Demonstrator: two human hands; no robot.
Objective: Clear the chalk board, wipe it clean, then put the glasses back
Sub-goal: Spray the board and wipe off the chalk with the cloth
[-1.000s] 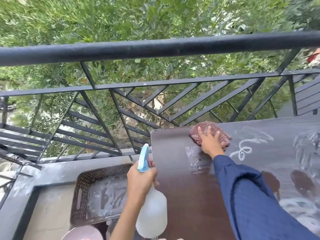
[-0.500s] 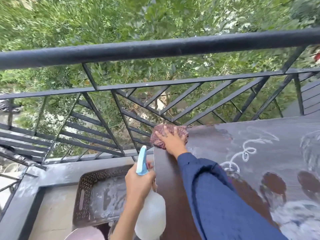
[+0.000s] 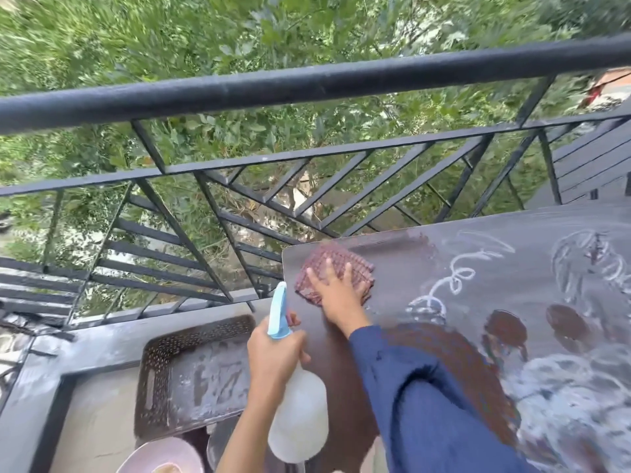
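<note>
Nearest the camera, the left hand [image 3: 273, 349] is wrapping its grip closed around the neck of a translucent white plastic spray bottle with a light-blue trigger head [image 3: 296, 414], holding it upright beside the board's left edge. Below and left, a dark brown perforated plastic tray [image 3: 160, 363] is sitting on the floor; what it holds cannot be told through the blur. Farther out, the right hand [image 3: 338, 295], in a blue sleeve [image 3: 433, 404], is pressing flat and open on a red-checked cloth [image 3: 327, 264] at the far-left corner of the dark brown chalk board [image 3: 495, 336], white chalk scribbles lying to the right. Beyond stands a black metal railing [image 3: 307, 83].
</note>
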